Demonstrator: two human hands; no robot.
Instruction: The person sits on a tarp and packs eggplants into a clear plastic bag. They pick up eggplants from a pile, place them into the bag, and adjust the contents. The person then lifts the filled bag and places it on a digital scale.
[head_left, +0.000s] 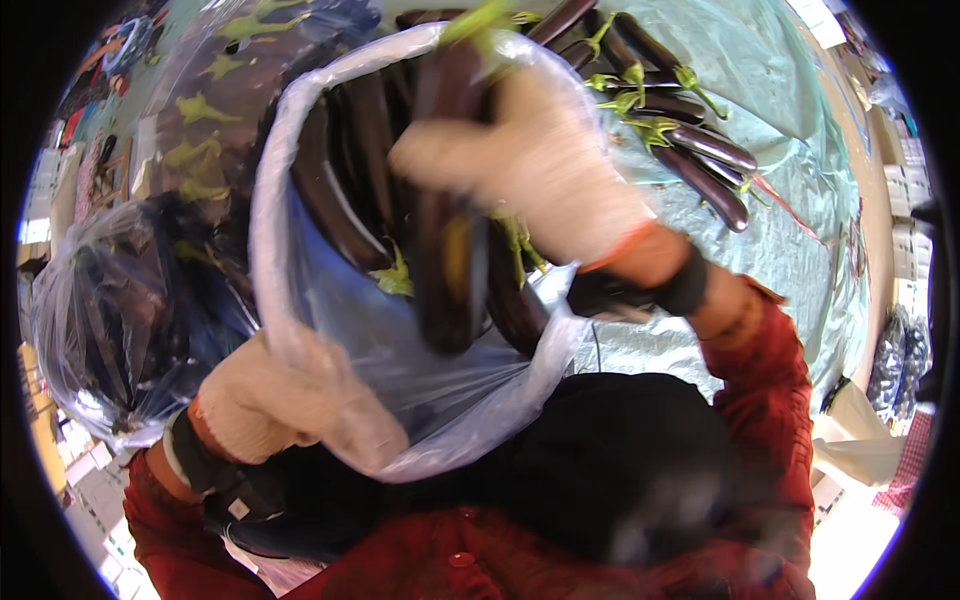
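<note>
My left hand (285, 401), in a white knit glove, grips the near left part of the rolled rim of a clear plastic bag (271, 180). The bag's mouth gapes wide in front of my body. Above it, blurred by motion, my gloved right hand (525, 161) has its thumb across a long dark eggplant (442, 300). This eggplant's green stem end points away from me, and a yellowish patch marks its lower part. Several eggplants (326, 191) lie inside the bag along its far left side. Another eggplant (514, 296) rests in it at the right, partly hidden.
Loose eggplants (709, 146) lie on a pale green plastic sheet (780, 195) beyond the bag to the right. On the left stand a large clear bag of eggplants (199, 112) and a smaller filled plastic bag (127, 315). A reddish strand (787, 206) lies on the sheet.
</note>
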